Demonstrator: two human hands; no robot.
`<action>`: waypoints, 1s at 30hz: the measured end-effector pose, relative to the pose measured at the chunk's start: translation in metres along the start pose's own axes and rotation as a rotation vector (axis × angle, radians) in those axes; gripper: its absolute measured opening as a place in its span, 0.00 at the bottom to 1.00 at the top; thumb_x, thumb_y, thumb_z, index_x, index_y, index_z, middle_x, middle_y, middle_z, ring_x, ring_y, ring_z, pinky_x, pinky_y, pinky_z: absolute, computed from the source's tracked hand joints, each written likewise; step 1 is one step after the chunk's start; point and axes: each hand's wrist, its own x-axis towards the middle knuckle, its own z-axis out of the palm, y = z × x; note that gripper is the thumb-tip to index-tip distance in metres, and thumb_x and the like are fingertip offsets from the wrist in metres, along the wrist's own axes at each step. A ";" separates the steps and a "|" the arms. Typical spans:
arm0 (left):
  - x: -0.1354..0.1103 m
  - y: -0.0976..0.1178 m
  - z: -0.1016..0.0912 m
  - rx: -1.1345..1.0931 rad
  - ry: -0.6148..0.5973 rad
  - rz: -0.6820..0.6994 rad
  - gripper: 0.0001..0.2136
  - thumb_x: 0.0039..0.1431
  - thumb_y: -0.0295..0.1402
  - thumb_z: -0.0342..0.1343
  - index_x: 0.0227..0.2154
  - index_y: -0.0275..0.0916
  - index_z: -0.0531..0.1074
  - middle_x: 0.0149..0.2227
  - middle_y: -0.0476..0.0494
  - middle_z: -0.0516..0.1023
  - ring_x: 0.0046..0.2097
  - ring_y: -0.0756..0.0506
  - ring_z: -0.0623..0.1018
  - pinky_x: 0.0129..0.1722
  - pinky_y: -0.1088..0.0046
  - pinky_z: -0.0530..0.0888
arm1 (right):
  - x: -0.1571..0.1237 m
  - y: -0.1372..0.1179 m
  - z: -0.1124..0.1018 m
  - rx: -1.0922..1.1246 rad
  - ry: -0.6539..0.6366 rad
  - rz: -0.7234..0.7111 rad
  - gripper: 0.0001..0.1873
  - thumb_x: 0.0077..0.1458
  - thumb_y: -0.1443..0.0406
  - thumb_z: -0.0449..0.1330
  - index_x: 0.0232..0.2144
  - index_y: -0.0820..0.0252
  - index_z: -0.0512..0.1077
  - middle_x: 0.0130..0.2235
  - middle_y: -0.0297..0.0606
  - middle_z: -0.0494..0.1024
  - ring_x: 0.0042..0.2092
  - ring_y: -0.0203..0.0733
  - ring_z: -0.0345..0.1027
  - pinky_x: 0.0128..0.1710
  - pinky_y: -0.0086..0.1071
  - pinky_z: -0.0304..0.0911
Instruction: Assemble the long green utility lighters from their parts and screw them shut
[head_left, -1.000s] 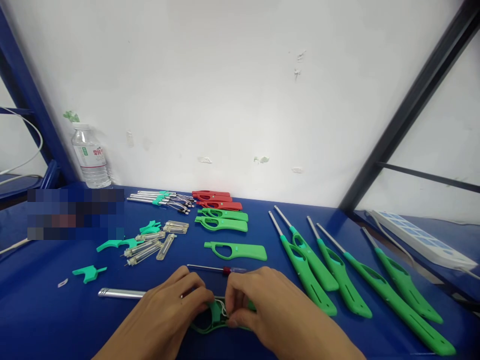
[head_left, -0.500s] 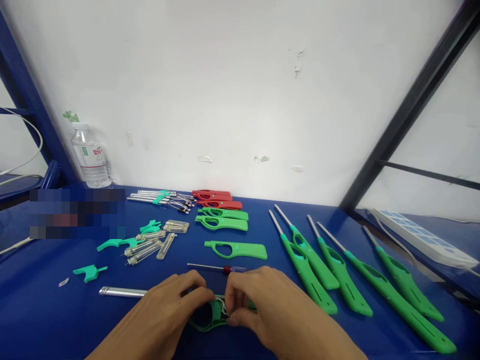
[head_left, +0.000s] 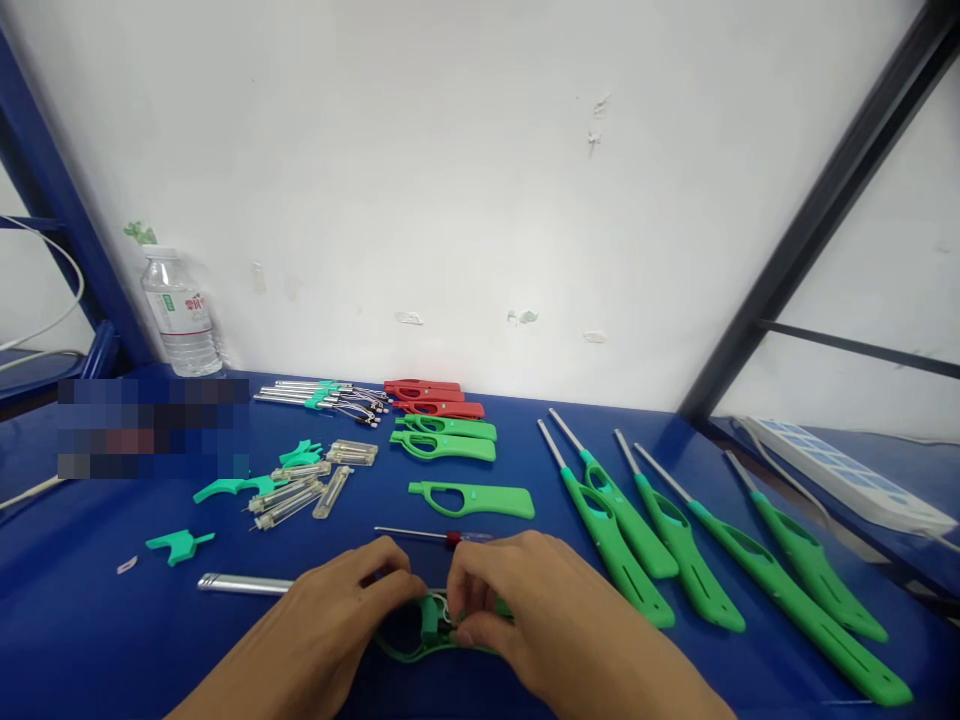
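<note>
A partly assembled green lighter (head_left: 409,655) lies low in the middle, its inside facing up. Its metal tube (head_left: 244,583) points left. My left hand (head_left: 330,620) is closed on the lighter near the teal trigger (head_left: 430,620), thumb and index finger at its upper edge. Fingertips of my right hand (head_left: 532,600) are pinched together inside the shell, beside a thin pale wire (head_left: 444,608). What they pinch is hidden. Just beyond my hands lies a screwdriver (head_left: 424,535) with a red and clear handle. Behind it is a green handle shell (head_left: 495,502).
Several finished green lighters (head_left: 619,550) lie at right. Clear fuel tanks (head_left: 300,495) and teal triggers (head_left: 180,545) are at left. Metal tubes with wires (head_left: 300,395), red shells (head_left: 439,408) and a water bottle (head_left: 180,315) stand or lie toward the wall. A power strip (head_left: 847,475) is far right.
Almost nothing differs. My left fingers have shifted slightly at the lighter, and my right hand keeps its pinch in nearly the same spot.
</note>
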 end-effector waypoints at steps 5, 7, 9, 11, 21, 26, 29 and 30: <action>-0.001 0.000 0.000 -0.014 0.019 -0.001 0.23 0.69 0.16 0.47 0.51 0.50 0.80 0.43 0.50 0.84 0.36 0.51 0.85 0.40 0.84 0.77 | 0.000 -0.001 -0.001 0.008 -0.005 0.028 0.08 0.64 0.70 0.74 0.39 0.50 0.83 0.40 0.26 0.90 0.41 0.39 0.81 0.38 0.28 0.60; -0.001 0.001 0.000 -0.023 0.023 0.001 0.24 0.69 0.15 0.47 0.51 0.49 0.80 0.43 0.50 0.83 0.37 0.51 0.85 0.40 0.85 0.76 | 0.001 -0.002 -0.002 0.012 -0.017 0.034 0.08 0.64 0.70 0.74 0.39 0.50 0.84 0.40 0.26 0.90 0.41 0.40 0.81 0.38 0.28 0.61; 0.000 0.001 0.000 -0.026 0.020 0.005 0.24 0.69 0.15 0.47 0.51 0.49 0.79 0.42 0.50 0.83 0.36 0.51 0.84 0.39 0.84 0.75 | 0.002 -0.002 -0.002 0.014 -0.015 0.035 0.08 0.64 0.70 0.75 0.40 0.50 0.84 0.40 0.26 0.90 0.40 0.40 0.81 0.38 0.28 0.61; 0.000 0.001 0.000 -0.022 0.018 0.007 0.23 0.68 0.15 0.47 0.50 0.49 0.79 0.42 0.50 0.83 0.35 0.51 0.84 0.38 0.84 0.75 | 0.002 -0.002 -0.002 0.015 -0.015 0.040 0.08 0.64 0.70 0.75 0.40 0.50 0.84 0.39 0.26 0.89 0.40 0.39 0.81 0.37 0.28 0.61; -0.001 -0.002 0.003 -0.012 0.013 0.004 0.21 0.70 0.17 0.47 0.49 0.48 0.80 0.40 0.49 0.82 0.33 0.51 0.83 0.35 0.83 0.75 | 0.004 -0.005 -0.003 0.016 -0.024 0.039 0.10 0.62 0.72 0.76 0.40 0.51 0.84 0.42 0.27 0.90 0.42 0.40 0.81 0.38 0.28 0.62; -0.001 0.000 0.002 -0.011 0.024 0.001 0.23 0.69 0.16 0.46 0.49 0.48 0.80 0.40 0.50 0.82 0.33 0.51 0.83 0.35 0.84 0.74 | 0.006 -0.002 -0.001 0.030 -0.016 0.027 0.10 0.61 0.71 0.77 0.40 0.52 0.84 0.40 0.26 0.90 0.41 0.39 0.82 0.36 0.27 0.61; 0.000 0.001 0.001 -0.018 0.008 -0.007 0.23 0.69 0.16 0.46 0.49 0.49 0.80 0.40 0.50 0.82 0.33 0.51 0.83 0.35 0.84 0.74 | 0.005 0.000 0.001 0.025 -0.003 0.016 0.10 0.61 0.71 0.77 0.40 0.51 0.84 0.40 0.26 0.90 0.40 0.39 0.82 0.36 0.28 0.60; 0.000 0.001 0.001 -0.023 0.004 -0.010 0.22 0.70 0.16 0.46 0.50 0.49 0.80 0.41 0.50 0.82 0.33 0.51 0.83 0.35 0.84 0.74 | 0.004 0.000 0.001 0.016 0.001 0.023 0.10 0.61 0.70 0.78 0.40 0.51 0.84 0.40 0.26 0.90 0.41 0.40 0.82 0.36 0.28 0.60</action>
